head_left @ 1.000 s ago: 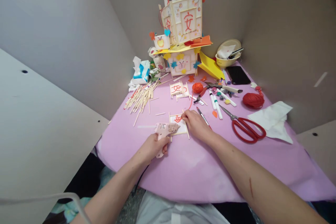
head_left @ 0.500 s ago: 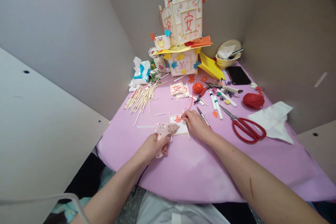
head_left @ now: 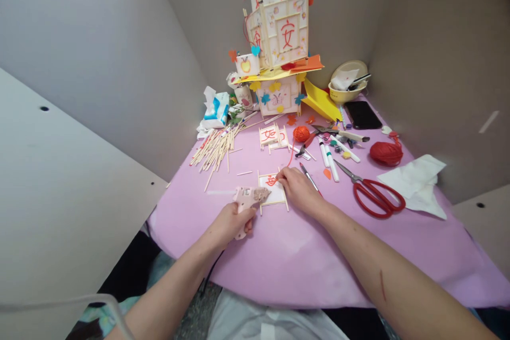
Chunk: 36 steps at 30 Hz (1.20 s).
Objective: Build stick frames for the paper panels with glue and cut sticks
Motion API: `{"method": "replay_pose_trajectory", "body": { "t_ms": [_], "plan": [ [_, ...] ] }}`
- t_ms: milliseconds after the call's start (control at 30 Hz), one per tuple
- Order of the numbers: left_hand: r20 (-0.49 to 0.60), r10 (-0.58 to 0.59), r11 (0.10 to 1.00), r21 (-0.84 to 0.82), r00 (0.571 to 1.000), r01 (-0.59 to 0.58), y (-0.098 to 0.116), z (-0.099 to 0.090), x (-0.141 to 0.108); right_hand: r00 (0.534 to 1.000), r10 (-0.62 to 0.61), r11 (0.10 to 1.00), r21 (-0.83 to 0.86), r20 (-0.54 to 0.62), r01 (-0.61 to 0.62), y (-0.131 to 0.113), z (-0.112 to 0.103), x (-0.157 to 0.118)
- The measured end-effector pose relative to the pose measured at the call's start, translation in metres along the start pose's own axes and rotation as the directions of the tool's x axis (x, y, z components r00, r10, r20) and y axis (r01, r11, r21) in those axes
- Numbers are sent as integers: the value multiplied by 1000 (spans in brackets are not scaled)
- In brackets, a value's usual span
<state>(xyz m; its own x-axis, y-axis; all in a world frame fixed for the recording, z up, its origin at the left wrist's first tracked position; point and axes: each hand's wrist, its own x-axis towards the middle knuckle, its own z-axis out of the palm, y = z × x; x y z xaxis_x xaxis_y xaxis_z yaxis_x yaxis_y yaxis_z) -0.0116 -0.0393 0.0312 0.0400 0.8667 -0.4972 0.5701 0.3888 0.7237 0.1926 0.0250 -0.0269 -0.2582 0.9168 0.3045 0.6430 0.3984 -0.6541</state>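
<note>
My left hand (head_left: 235, 220) is wrapped round the handle of a pale pink glue gun (head_left: 249, 197), whose nozzle points right over a small stick-framed white panel (head_left: 274, 195). Red yarn lies in a shape on that panel. At the panel's right edge, my right hand (head_left: 295, 183) has its fingers pinched on the red yarn (head_left: 290, 159), which runs back to an orange-red ball (head_left: 300, 134). Two more framed panels (head_left: 271, 136) with red characters lie behind, overlapping.
A tall decorated lantern (head_left: 285, 37) stands at the back. Loose sticks (head_left: 217, 151) lie left. On the right are red-handled scissors (head_left: 378, 196), markers (head_left: 330, 162), a red yarn ball (head_left: 385, 154), tissue (head_left: 416, 183), a phone (head_left: 362, 115) and a bowl (head_left: 345, 94).
The glue gun's nozzle has shifted very slightly left. My right hand stays at the panel's edge, and the whole view has moved a little.
</note>
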Motion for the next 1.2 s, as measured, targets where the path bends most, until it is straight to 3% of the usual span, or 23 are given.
{"method": "replay_pose_trajectory", "body": {
  "t_ms": [467,1200],
  "plan": [
    [-26,-13,1000,28,1000,13,11,0,-6,1000,0,1000,-14,3,0,1,2,1],
    [-69,0,996,92,998,6,9,0,-1,1000,7,1000,-9,13,-7,-1,-1,0]
  ]
}}
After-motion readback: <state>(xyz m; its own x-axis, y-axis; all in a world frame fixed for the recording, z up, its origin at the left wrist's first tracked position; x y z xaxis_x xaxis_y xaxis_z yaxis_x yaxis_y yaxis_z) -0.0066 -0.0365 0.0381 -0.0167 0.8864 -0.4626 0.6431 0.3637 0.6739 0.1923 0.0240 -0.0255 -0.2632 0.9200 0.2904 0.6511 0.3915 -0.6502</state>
